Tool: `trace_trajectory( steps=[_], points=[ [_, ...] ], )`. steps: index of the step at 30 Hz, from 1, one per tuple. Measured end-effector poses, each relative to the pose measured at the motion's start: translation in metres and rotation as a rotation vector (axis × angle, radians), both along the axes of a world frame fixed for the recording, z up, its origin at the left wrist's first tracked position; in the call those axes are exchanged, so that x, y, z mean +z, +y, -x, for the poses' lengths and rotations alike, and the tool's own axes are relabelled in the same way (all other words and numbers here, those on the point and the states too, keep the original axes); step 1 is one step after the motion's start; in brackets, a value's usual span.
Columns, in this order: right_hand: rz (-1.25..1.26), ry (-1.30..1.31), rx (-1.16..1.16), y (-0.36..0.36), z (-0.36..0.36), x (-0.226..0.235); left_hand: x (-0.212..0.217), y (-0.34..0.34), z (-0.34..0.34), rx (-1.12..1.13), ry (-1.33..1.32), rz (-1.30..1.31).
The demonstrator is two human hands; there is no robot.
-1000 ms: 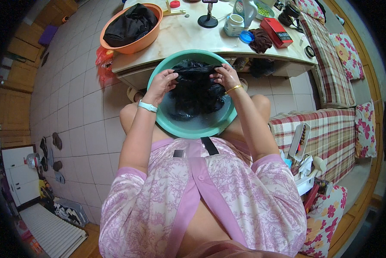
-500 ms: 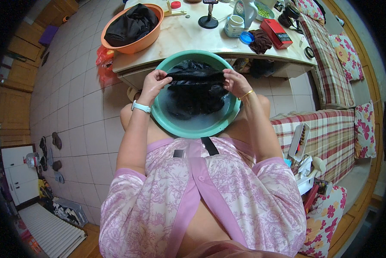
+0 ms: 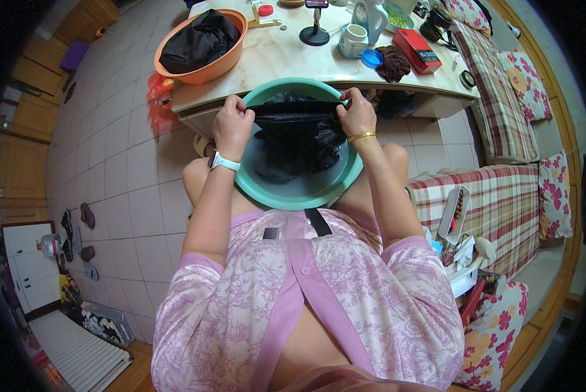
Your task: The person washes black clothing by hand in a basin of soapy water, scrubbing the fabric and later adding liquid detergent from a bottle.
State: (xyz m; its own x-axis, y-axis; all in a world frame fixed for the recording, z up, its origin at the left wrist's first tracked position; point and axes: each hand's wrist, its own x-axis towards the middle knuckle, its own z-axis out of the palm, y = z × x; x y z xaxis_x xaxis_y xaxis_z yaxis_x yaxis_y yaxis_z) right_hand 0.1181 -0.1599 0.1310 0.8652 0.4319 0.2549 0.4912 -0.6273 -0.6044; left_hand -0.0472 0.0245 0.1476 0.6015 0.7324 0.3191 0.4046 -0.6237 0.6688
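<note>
1. Presently, the black cloth point(image 3: 298, 149) is in the green basin point(image 3: 299, 202), its upper band point(image 3: 293, 114) raised and drawn taut across the basin's far half, the rest slumped in cloudy water point(image 3: 306, 186).
2. The left hand point(image 3: 233, 127) is closed on the band's left end, the right hand point(image 3: 356, 116) on its right end; both appear clear of the water.
3. For this stretch, level hands and equal pull should serve best, so the band does not twist; a firm pinch matters, as wet cloth is likely slippery.
4. Holding the cloth over the basin lets drips fall inside; the watch point(image 3: 224, 161) and bracelet point(image 3: 362, 136) are better kept dry.
5. The basin sits between the knees point(image 3: 395, 163), near the table point(image 3: 273, 59); gentle pulling should avoid rocking it.
6. On the table, an orange tub point(image 3: 208, 73) holds a dark bundle point(image 3: 200, 42) at left; a jar point(image 3: 353, 44), blue lid point(image 3: 372, 58), brown rag point(image 3: 393, 64) and red box point(image 3: 418, 52) are at right.
</note>
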Motion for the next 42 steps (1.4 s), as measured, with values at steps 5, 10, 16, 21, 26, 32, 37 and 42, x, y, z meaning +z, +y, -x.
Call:
trace_trajectory(
  steps=[5, 10, 16, 21, 26, 32, 37, 42],
  points=[
    [-0.254, 0.069, 0.151, -0.008, -0.013, 0.017, 0.013, 0.008, 0.007, -0.076, -0.102, 0.06],
    [-0.447, 0.593, 0.302, -0.019, -0.018, 0.034, 0.024, 0.015, 0.02, -0.273, -0.25, 0.812],
    [-0.565, 1.104, 0.426, 0.012, -0.01, 0.027, -0.009, 0.04, 0.031, -0.127, -0.169, 1.072],
    [-0.703, 1.302, 0.425, 0.061, -0.017, -0.048, -0.074, 0.051, 0.027, 0.166, -0.284, 1.371],
    [-0.117, 0.44, 0.402, 0.085, 0.0, -0.099, -0.108, 0.017, 0.013, 0.017, 0.06, 0.408],
    [0.277, -0.003, 0.547, 0.078, 0.012, -0.125, -0.114, -0.018, -0.01, -0.392, 0.375, -0.197],
    [0.438, 0.045, 0.541, 0.078, 0.029, -0.12, -0.125, -0.024, -0.01, -0.382, 0.535, -0.036],
    [0.447, 0.163, 0.575, 0.081, 0.035, -0.108, -0.142, -0.028, -0.004, -0.327, 0.541, -0.021]
  ],
)
